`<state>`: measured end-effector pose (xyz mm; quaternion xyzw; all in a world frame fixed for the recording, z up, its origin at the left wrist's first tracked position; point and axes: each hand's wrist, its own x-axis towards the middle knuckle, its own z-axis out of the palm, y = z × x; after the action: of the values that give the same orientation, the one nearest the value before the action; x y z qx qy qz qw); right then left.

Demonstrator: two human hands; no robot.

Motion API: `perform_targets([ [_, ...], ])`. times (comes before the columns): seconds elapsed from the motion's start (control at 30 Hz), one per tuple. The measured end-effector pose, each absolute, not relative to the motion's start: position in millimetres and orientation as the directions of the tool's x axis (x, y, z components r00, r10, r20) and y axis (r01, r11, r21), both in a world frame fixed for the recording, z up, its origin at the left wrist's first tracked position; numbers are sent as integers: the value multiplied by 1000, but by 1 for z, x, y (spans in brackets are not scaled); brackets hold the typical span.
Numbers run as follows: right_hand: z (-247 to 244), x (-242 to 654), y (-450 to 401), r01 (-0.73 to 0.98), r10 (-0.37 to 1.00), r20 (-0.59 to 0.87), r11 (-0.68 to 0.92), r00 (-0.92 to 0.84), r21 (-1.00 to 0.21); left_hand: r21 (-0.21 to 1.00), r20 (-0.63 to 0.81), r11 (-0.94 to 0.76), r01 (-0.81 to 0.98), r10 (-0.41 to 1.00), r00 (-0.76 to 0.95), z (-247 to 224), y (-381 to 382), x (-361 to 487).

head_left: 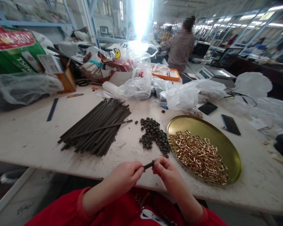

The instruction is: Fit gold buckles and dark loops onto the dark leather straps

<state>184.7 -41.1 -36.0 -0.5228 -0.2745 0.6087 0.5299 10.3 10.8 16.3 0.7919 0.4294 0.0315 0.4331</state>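
A short stretch of a dark strap [148, 165] shows between my two hands, above the table's front edge. My left hand [129, 172] is closed around it, with the rest of the strap hidden. At its other end my right hand [166, 171] pinches with thumb and fingers; a small dark loop may be there, but I cannot tell. Just beyond my hands lies a heap of small dark loops [153, 133]. To the left is a pile of long dark straps [96, 125], one lying across the top. On the right, gold rectangular rings [200, 157] fill part of a round brass-coloured tray [235, 163].
Behind the tray lie a phone [230, 124] and a dark flat object [208, 108]. Clear plastic bags [184, 95] line the table's back. A green-and-red package [14, 50] stands at the far left. A person [181, 47] is beyond the table, back turned.
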Motion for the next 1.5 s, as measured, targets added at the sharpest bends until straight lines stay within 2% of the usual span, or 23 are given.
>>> perform_targets([
  [0.07, -35, 183, -41, -271, 945, -296, -251, 140, -929, 686, -325, -291, 667, 698, 639, 17, 12, 14],
  [0.13, -34, 180, -41, -269, 943, -298, -251, 148, -930, 683, -332, -304, 664, 680, 653, 17, 13, 18],
  [0.27, -31, 176, -41, -287, 947, -318, -290, 53, -913, 711, -348, -274, 647, 663, 663, 17, 13, 23],
  [0.43, -36, 186, -40, -390, 946, -315, -265, 69, -882, 789, -474, -60, 611, 573, 669, 19, 15, 23],
  [0.53, -45, 182, -40, -486, 949, -314, -259, 34, -835, 818, -465, 6, 576, 596, 655, 16, 15, 27],
  [0.6, -49, 177, -40, -488, 959, -283, -255, -17, -835, 841, -435, 23, 541, 622, 651, 12, 14, 30],
  [0.67, -47, 180, -37, -385, 973, -229, -225, -35, -895, 857, -418, 47, 513, 646, 639, 9, 16, 31],
  [0.7, -44, 188, -35, -266, 980, -197, -194, -16, -944, 863, -415, 66, 501, 657, 630, 8, 18, 32],
  [0.77, -35, 211, -24, 154, 994, -87, -97, 70, -983, 872, -428, 125, 473, 663, 615, 9, 23, 31],
  [0.8, -30, 226, -15, 425, 988, -19, -84, 156, -901, 873, -444, 167, 458, 661, 605, 11, 26, 32],
  [0.83, -26, 241, -5, 678, 978, 40, -111, 203, -727, 869, -467, 215, 446, 656, 593, 12, 28, 33],
  [0.87, -24, 255, 5, 857, 973, 58, -169, 225, -486, 861, -491, 260, 438, 648, 581, 13, 30, 34],
  [0.97, -26, 281, 36, 928, 972, 28, -216, 235, -305, 840, -534, 341, 421, 653, 537, 15, 34, 39],
  [1.1, -38, 287, 55, 952, 976, -48, -217, 212, -218, 823, -566, 403, 401, 648, 509, 16, 35, 41],
  [1.2, -41, 288, 55, 958, 977, -86, -209, 195, -196, 808, -589, 439, 393, 627, 510, 18, 33, 41],
  [1.5, -40, 297, 46, 956, 975, -140, -202, 174, -213, 834, -549, 374, 405, 624, 556, 21, 21, 40],
])
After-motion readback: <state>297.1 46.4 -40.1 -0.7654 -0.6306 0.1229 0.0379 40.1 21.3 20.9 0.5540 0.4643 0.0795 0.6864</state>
